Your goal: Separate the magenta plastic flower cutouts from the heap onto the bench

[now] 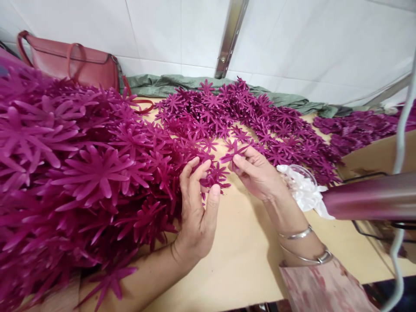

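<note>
My right hand [256, 173] pinches a small magenta petal piece [234, 156] between thumb and fingertips, just above the table. It has narrow fingers like the star-shaped artificial flower pieces around it. Facing it, my left hand [199, 208] has its fingers apart and slightly curled, with nothing visible in them. Beside the left hand rises a large heap of star-shaped magenta flower pieces [94, 173]. One loose flower piece [112, 277] hangs over my left forearm. Behind both hands spreads a second, darker pile of flower pieces [211, 108].
A red handbag [74, 60] stands at the back left against the tiled wall. To the right are a clear round dish with white crumpled material [305, 190], a purple cylinder [370, 197] and a white cable [401, 143]. Green cloth [162, 84] lines the table's [234, 260] back edge.
</note>
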A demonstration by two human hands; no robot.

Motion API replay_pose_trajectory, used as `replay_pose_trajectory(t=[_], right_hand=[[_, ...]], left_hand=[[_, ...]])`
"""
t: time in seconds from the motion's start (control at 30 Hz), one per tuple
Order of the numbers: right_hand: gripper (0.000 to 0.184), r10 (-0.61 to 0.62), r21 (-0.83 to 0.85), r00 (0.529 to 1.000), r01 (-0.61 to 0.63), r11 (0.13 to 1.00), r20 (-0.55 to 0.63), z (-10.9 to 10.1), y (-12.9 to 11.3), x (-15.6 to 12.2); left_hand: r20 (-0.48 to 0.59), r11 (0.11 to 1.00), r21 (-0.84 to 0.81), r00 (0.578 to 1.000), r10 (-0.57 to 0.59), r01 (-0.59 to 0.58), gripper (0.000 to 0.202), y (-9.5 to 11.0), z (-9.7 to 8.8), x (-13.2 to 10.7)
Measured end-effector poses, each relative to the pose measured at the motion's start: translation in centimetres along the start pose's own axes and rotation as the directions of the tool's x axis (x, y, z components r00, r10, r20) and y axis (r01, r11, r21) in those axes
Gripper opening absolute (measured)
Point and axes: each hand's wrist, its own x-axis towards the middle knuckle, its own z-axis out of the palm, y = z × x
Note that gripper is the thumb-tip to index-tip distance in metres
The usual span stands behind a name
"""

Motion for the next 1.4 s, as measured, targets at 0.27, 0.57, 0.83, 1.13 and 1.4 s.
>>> replay_pose_trajectory(t=[0.27,0.57,0.83,1.13,1.4], right_hand=[[0.020,0.022,-0.148,0.969,0.015,0.989,0.247,-0.1,0.6,-0.5],[0.022,0.161,-0.027,0.936,-0.161,0.987,0.314,-0.1,0.2,-0.6],[0.022,0.043,-0.129,0.993,-0.029,0.991,0.108,-0.4,0.7,-0.2],[0.007,-0.223,-0.460,0.924,0.352,0.815,0.311,0.9,-0.6,-0.9],[0.019,-0.154,-0.387,0.963,0.231,0.893,0.221,0.2,-0.5,-0.8]], left_hand=[[0.058,0.965,-0.194,0.984,-0.168,0.177,0.015,-1.1,0.4,0.8],[0.042,0.909,-0.328,0.966,-0.256,0.256,0.013,-0.9,0.5,1.1],[-0.018,0.871,-0.436,0.965,-0.260,0.226,0.024,-1.0,1.0,1.2],[0.069,0.815,-0.491,0.946,-0.317,0.309,0.027,-0.6,0.9,1.4],[0.073,0.826,-0.465,0.944,-0.322,0.318,0.019,-1.3,0.8,1.4]])
